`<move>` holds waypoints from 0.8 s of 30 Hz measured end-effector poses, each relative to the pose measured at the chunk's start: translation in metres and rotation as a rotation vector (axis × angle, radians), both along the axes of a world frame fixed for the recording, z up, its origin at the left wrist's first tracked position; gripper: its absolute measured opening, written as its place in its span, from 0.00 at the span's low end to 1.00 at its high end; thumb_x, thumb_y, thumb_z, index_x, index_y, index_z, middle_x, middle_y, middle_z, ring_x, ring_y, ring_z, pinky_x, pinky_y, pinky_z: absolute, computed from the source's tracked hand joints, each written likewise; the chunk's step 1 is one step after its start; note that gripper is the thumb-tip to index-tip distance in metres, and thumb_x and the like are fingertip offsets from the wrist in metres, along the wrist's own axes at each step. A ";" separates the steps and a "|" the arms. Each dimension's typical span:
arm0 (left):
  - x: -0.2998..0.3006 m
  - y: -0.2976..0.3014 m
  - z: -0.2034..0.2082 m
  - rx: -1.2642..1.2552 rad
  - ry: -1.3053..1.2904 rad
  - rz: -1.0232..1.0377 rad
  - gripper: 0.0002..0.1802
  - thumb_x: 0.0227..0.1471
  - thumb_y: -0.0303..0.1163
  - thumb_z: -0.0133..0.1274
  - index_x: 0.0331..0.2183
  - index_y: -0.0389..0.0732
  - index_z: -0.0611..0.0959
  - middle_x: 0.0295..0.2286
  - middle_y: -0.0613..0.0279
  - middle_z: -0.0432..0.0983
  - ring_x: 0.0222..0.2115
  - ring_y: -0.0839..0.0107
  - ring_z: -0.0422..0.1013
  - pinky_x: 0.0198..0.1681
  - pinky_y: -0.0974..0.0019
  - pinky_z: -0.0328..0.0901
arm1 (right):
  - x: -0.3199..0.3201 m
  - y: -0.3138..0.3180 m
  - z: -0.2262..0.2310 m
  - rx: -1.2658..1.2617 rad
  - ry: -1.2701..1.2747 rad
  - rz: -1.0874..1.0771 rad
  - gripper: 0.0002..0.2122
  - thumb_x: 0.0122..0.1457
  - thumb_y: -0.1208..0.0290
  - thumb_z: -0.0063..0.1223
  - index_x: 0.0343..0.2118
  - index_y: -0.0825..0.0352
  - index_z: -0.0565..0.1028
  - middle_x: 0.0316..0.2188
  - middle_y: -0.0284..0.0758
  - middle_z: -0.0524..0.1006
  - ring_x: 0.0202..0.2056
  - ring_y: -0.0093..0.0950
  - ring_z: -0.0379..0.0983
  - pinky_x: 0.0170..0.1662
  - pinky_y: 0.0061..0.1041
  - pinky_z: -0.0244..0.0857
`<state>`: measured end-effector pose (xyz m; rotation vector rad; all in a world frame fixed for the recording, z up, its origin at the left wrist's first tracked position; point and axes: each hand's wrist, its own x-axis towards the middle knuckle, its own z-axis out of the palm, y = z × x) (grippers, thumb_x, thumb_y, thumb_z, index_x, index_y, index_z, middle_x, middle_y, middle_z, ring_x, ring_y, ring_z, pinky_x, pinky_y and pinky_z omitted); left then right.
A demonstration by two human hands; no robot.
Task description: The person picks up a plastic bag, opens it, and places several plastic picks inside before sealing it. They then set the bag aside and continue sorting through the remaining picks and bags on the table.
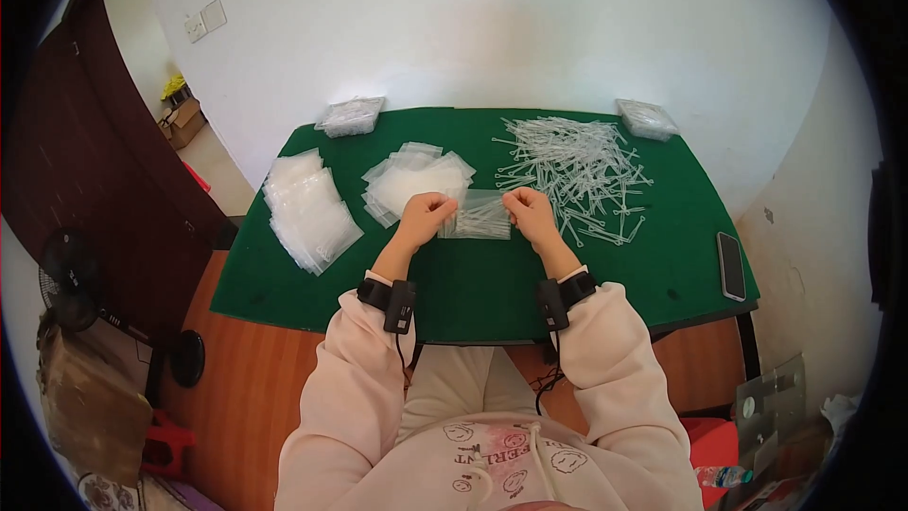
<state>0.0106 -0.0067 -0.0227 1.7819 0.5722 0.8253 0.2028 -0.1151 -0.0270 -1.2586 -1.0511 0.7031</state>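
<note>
Between my two hands a clear plastic bag (480, 218) is stretched flat above the green table, with several thin clear plastic sticks inside it. My left hand (427, 216) pinches its left upper corner, and my right hand (532, 214) pinches the right one. Just beyond and left of the bag is a fanned pile of clear flat bags (416, 178). To the right of my right hand spreads a large heap of loose clear sticks with small looped ends (577, 166). What the sticks are exactly I cannot make out.
Another row of overlapping clear bags (307, 208) lies at the table's left. Packed bundles sit at the far left corner (350, 117) and far right corner (647, 119). A phone (730, 266) rests near the right edge of the green tabletop (454, 293). A wall rises behind.
</note>
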 end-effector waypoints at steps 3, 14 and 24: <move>-0.009 -0.003 0.000 -0.008 0.036 -0.006 0.10 0.48 0.33 0.53 0.22 0.36 0.78 0.19 0.69 0.71 0.19 0.82 0.63 0.24 0.77 0.57 | -0.003 -0.001 0.002 -0.020 0.038 0.026 0.07 0.52 0.70 0.51 0.23 0.68 0.72 0.16 0.26 0.69 0.17 0.15 0.62 0.19 0.15 0.55; -0.134 -0.018 0.016 -0.138 0.359 0.169 0.10 0.43 0.30 0.57 0.22 0.39 0.72 0.18 0.64 0.71 0.17 0.77 0.69 0.18 0.77 0.63 | -0.008 -0.003 0.004 -0.124 -0.084 0.152 0.07 0.53 0.67 0.51 0.23 0.65 0.72 0.16 0.25 0.69 0.16 0.13 0.61 0.19 0.13 0.54; -0.226 0.014 0.035 -0.026 0.481 0.638 0.16 0.39 0.29 0.58 0.29 0.33 0.71 0.22 0.56 0.71 0.21 0.68 0.72 0.21 0.68 0.67 | -0.008 -0.003 0.001 -0.119 -0.072 0.148 0.06 0.51 0.69 0.52 0.23 0.66 0.72 0.17 0.26 0.69 0.16 0.14 0.62 0.19 0.14 0.55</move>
